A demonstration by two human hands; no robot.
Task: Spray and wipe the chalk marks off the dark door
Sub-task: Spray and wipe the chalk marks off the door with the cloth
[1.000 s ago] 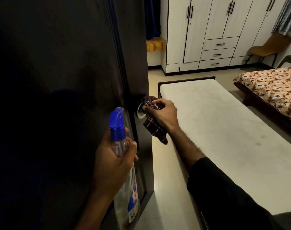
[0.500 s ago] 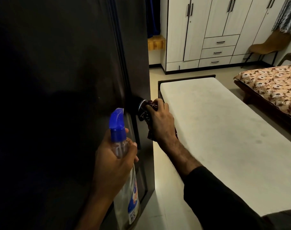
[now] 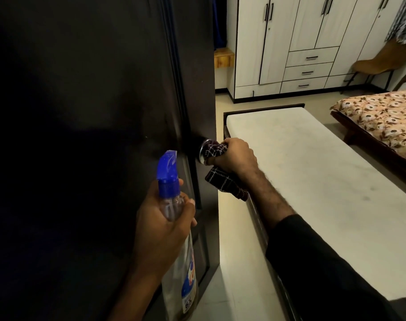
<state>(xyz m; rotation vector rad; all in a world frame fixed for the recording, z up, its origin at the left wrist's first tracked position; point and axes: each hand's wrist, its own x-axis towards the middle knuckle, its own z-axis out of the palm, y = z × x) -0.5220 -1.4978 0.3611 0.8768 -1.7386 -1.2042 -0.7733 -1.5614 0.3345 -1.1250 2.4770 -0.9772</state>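
The dark door (image 3: 86,117) fills the left half of the view, too dim to show any chalk marks. My left hand (image 3: 161,230) grips a clear spray bottle (image 3: 174,205) with a blue nozzle, held upright and close to the door face. My right hand (image 3: 235,157) holds a dark checked cloth (image 3: 217,150) bunched against the round metal door knob (image 3: 202,151) at the door's edge. A tail of the cloth hangs below my wrist.
A long white mattress (image 3: 313,181) on a dark frame lies just right of the door edge. A floral-covered bed (image 3: 382,117) is at the far right. White wardrobes (image 3: 301,42) and a brown chair (image 3: 382,61) stand at the back. Pale floor runs between door and mattress.
My right hand has turned on the knob with the cloth, and the cloth's tail now hangs lower. The left hand and bottle have stayed put.
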